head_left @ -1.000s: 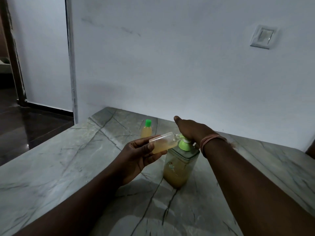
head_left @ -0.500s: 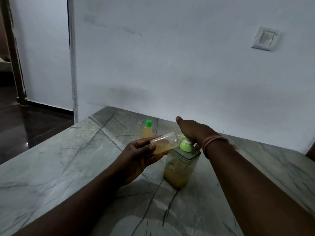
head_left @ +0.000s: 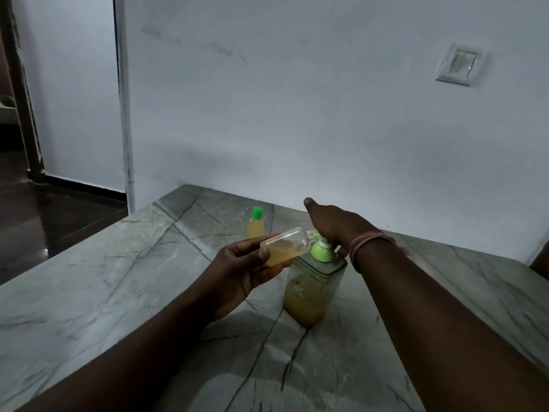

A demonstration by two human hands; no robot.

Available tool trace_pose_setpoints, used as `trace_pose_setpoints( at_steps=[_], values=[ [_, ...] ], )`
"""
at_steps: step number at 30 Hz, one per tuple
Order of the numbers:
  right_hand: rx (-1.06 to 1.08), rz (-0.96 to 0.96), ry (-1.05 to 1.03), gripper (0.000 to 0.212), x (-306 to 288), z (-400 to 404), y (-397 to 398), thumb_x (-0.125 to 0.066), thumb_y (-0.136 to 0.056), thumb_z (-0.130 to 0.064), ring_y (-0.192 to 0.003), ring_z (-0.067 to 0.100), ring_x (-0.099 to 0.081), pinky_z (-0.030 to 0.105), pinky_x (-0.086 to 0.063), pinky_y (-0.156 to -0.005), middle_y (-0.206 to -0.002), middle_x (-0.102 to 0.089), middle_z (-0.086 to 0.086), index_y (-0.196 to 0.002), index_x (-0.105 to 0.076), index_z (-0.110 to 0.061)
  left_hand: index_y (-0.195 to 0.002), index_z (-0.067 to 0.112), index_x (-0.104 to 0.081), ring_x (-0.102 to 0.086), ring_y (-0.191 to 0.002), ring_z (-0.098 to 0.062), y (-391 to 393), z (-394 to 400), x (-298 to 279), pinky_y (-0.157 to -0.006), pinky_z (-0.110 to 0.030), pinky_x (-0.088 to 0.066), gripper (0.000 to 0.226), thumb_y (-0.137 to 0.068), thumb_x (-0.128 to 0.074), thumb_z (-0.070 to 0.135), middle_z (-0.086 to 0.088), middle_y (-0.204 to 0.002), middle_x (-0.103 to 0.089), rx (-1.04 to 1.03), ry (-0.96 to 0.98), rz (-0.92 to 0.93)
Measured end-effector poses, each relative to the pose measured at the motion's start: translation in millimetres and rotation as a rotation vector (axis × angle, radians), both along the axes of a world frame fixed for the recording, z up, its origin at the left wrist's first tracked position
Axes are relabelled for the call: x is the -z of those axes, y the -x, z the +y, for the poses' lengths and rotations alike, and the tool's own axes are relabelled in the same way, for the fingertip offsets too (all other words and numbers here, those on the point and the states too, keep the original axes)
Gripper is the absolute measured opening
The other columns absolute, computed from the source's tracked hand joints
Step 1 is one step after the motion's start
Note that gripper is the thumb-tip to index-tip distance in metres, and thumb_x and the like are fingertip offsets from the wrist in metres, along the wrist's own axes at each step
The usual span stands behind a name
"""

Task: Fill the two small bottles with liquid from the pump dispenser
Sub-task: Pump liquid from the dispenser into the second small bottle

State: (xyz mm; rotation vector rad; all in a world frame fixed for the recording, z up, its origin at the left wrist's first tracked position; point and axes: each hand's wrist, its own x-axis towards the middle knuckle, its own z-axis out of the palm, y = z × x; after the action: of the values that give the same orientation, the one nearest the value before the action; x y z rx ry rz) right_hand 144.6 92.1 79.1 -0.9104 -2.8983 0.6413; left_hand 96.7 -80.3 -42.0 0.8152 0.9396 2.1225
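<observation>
The pump dispenser is a clear square bottle with a light green pump collar, about half full of amber liquid, standing mid-table. My right hand lies flat on its pump head, which it hides. My left hand holds a small uncapped clear bottle tilted sideways, its mouth at the pump spout. Amber liquid fills that bottle's lower half. A second small bottle with a green cap stands upright behind, full of amber liquid.
The grey marble table has dark veins and meets a white wall at the back. Its left edge drops to a dark floor. A wall switch sits high on the right.
Hardly anything differs. The small bottle stays at the spout and my right hand stays on the pump; both shifted very slightly.
</observation>
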Motion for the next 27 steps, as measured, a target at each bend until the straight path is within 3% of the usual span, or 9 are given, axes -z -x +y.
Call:
trace_pose_setpoints(
  at_steps=[8, 12, 21, 27],
  values=[
    [-0.029, -0.053, -0.014, 0.056, -5.0, -6.7, -6.6, -0.016, -0.103, -0.045, -0.139, 0.028, -0.036, 0.035, -0.027, -0.113, -0.153, -0.033, 0.013, -0.148, -0.031, -0.015, -0.122, 0.006, -0.070, -0.063, -0.118, -0.040, -2.6, -1.1, -1.8, -0.092, -0.034, -0.058, 0.071, -0.059, -0.095, 0.030, -0.021, -0.131, -0.064, -0.004, 0.010, 0.004],
    [-0.027, -0.067, -0.083, 0.067, -14.4, -9.3, -6.8, -0.016, -0.100, -0.055, -0.124, 0.031, -0.052, 0.039, -0.037, -0.106, -0.143, -0.047, 0.017, -0.144, -0.039, -0.011, -0.122, 0.006, -0.070, -0.063, -0.118, -0.040, -2.4, -1.3, -2.8, -0.090, -0.034, -0.059, 0.072, -0.058, -0.096, 0.029, -0.022, -0.131, -0.064, -0.010, 0.009, -0.007],
    [-0.052, -0.016, -0.030, 0.050, -1.7, -3.9, -6.9, -0.014, -0.105, -0.038, -0.135, 0.030, -0.040, 0.035, -0.030, -0.110, -0.149, -0.038, 0.015, -0.149, -0.029, -0.019, -0.123, 0.006, -0.069, -0.063, -0.118, -0.042, -0.2, 0.0, -0.7, -0.088, -0.033, -0.059, 0.072, -0.060, -0.095, 0.029, -0.021, -0.132, -0.064, -0.012, 0.019, 0.001],
    [-0.032, -0.034, -0.046, 0.065, -9.0, -6.5, -5.4, -0.015, -0.101, -0.053, -0.134, 0.030, -0.043, 0.037, -0.033, -0.109, -0.146, -0.042, 0.017, -0.143, -0.040, -0.010, -0.121, 0.007, -0.070, -0.064, -0.117, -0.040, -3.4, -0.7, -2.2, -0.086, -0.033, -0.060, 0.073, -0.057, -0.096, 0.029, -0.022, -0.132, -0.064, -0.022, 0.024, -0.006]
  ],
)
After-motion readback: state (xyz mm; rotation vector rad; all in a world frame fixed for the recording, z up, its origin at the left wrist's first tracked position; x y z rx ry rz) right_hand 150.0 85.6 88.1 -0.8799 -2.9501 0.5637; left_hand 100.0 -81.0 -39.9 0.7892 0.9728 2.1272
